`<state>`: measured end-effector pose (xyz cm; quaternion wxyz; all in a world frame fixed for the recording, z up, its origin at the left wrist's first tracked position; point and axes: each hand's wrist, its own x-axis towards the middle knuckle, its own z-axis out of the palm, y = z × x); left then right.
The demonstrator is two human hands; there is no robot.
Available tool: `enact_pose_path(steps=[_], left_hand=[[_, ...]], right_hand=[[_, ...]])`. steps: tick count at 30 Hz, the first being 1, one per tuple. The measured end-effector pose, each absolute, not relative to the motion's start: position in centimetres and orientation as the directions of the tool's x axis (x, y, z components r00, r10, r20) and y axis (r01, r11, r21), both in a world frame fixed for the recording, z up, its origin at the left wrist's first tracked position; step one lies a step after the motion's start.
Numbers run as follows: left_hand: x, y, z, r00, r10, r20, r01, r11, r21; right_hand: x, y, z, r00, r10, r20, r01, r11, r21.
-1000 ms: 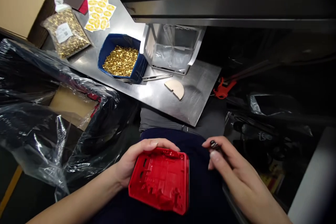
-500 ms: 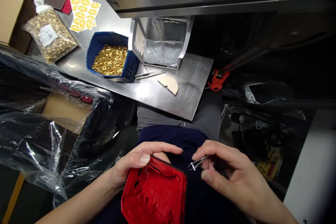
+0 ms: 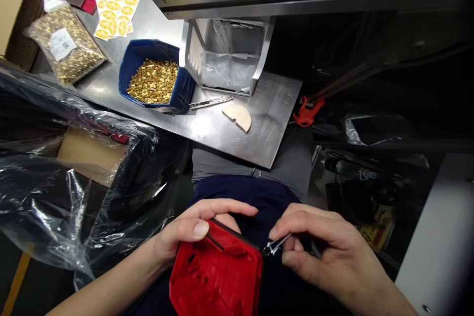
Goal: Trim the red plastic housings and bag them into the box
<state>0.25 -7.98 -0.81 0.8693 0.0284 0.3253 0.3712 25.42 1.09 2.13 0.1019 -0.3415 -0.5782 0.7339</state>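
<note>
My left hand (image 3: pixel 192 234) grips a red plastic housing (image 3: pixel 218 274) at its upper left edge, holding it tilted over my lap with its ribbed inside facing up. My right hand (image 3: pixel 326 254) is closed in a pinch on a small metal tool like tweezers (image 3: pixel 276 245). The tool's tip sits right at the housing's upper right corner. A blue bin (image 3: pixel 183 91) full of small brass parts (image 3: pixel 153 81) stands on the steel table (image 3: pixel 266 133) ahead.
A bag of brass parts (image 3: pixel 64 44), yellow stickers (image 3: pixel 114 12), a clear-bagged metal frame (image 3: pixel 225 59), a second pair of tweezers (image 3: pixel 211 102) and a beige half-disc (image 3: pixel 237 116) lie on the table. Black plastic-lined boxes (image 3: pixel 55 177) fill the left. An orange clamp (image 3: pixel 306 113) hangs right.
The housing has tipped up and slid lower in view. My right hand turned the metal tool outward and brought its tip to the housing's corner.
</note>
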Motion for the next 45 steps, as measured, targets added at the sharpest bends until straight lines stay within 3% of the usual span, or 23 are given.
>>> enact_pose_path(steps=[24, 26, 29, 31, 34, 38, 45], left_hand=[[0.0, -8.1, -1.3, 0.539, 0.652, -0.533, -0.596, 0.743, 0.305], [0.2, -8.0, -1.2, 0.533, 0.656, -0.535, -0.604, 0.737, 0.303], [0.3, -7.9, -1.1, 0.519, 0.663, -0.54, -0.622, 0.726, 0.293], [0.4, -7.8, -1.1, 0.518, 0.662, -0.541, -0.624, 0.725, 0.29], [0.4, -7.9, -1.1, 0.523, 0.657, -0.543, -0.613, 0.732, 0.296], [0.2, -7.9, -1.2, 0.543, 0.645, -0.537, -0.591, 0.748, 0.302], [-0.1, -7.8, -1.3, 0.562, 0.633, -0.532, -0.552, 0.766, 0.33]], right_hand=[[25.4, 0.4, 2.0, -0.744, 0.624, -0.24, 0.188, -0.15, -0.971], [25.6, 0.0, 1.4, -0.649, 0.703, -0.291, 0.179, -0.23, -0.957], [26.3, -0.4, 0.4, -0.35, 0.842, -0.411, 0.101, -0.402, -0.91], [26.7, -0.3, 0.2, -0.251, 0.867, -0.431, 0.139, -0.408, -0.902], [27.0, 0.0, 1.2, -0.42, 0.845, -0.331, 0.317, -0.205, -0.926], [26.5, 0.8, 3.2, -0.731, 0.661, -0.167, 0.294, 0.084, -0.952], [26.0, 1.4, 3.7, -0.832, 0.526, -0.179, 0.315, 0.181, -0.932]])
